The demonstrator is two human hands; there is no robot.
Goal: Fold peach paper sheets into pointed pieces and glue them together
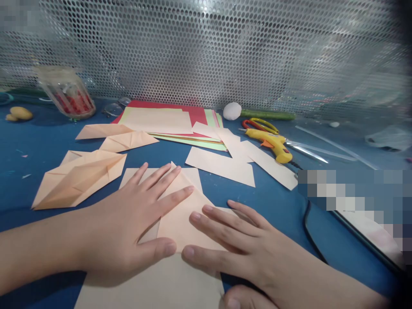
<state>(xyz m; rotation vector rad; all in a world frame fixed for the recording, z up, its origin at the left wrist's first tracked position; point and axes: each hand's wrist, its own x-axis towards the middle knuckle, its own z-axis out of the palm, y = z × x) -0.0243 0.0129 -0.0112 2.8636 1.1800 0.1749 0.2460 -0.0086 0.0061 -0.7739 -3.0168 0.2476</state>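
A cream sheet of paper lies on the blue table, and over it rests a peach piece of folded paper with a pointed top. My left hand lies flat across the left side of the folded piece, fingers spread. My right hand rests on its right side and lower edge, fingers stretched out and apart. Both hands press on paper and neither grips anything. Beyond my left hand stand folded paper boats, with more folded peach pieces behind them.
Paper strips lie ahead of my hands. Behind are stacked coloured sheets, a yellow glue gun, scissors and a white egg-shaped object. A glass jar stands at back left, before a perforated metal screen.
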